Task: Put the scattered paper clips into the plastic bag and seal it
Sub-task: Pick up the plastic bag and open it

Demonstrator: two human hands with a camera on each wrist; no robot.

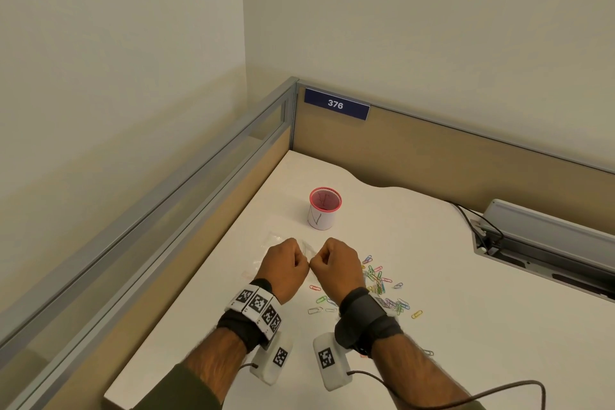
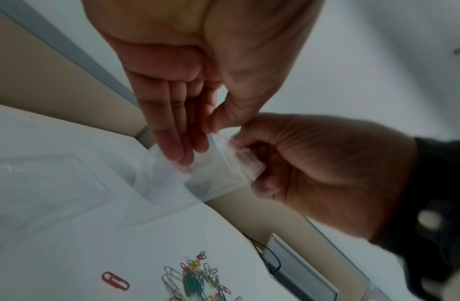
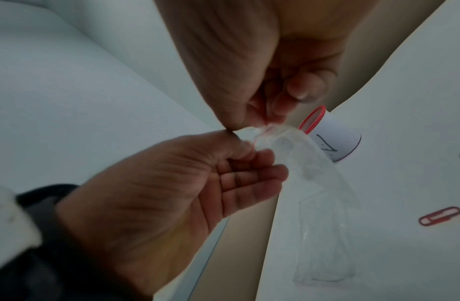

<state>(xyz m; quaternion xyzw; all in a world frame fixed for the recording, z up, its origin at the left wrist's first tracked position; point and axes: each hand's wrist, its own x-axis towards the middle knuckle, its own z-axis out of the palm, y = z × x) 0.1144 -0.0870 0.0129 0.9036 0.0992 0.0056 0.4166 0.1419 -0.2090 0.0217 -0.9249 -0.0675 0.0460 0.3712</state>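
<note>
A small clear plastic bag [image 1: 307, 249] with a red line along its mouth hangs between my two hands above the white desk [image 1: 466, 326]. My left hand [image 1: 287, 263] pinches one side of the mouth with thumb and fingers [image 2: 211, 134]. My right hand [image 1: 336, 264] pinches the other side [image 3: 262, 120]. The bag [image 3: 321, 224] trails down to the desk and looks empty. Several coloured paper clips [image 1: 379, 280] lie scattered to the right of my right hand, heaped in part [image 2: 195, 281]. One red clip [image 3: 440, 215] lies apart.
A white cup with a red mesh rim [image 1: 324, 208] stands just beyond my hands. More clear plastic [image 2: 51, 183] lies flat on the desk at left. Partition walls close the left and far sides. A grey cable tray [image 1: 545, 243] sits at the right.
</note>
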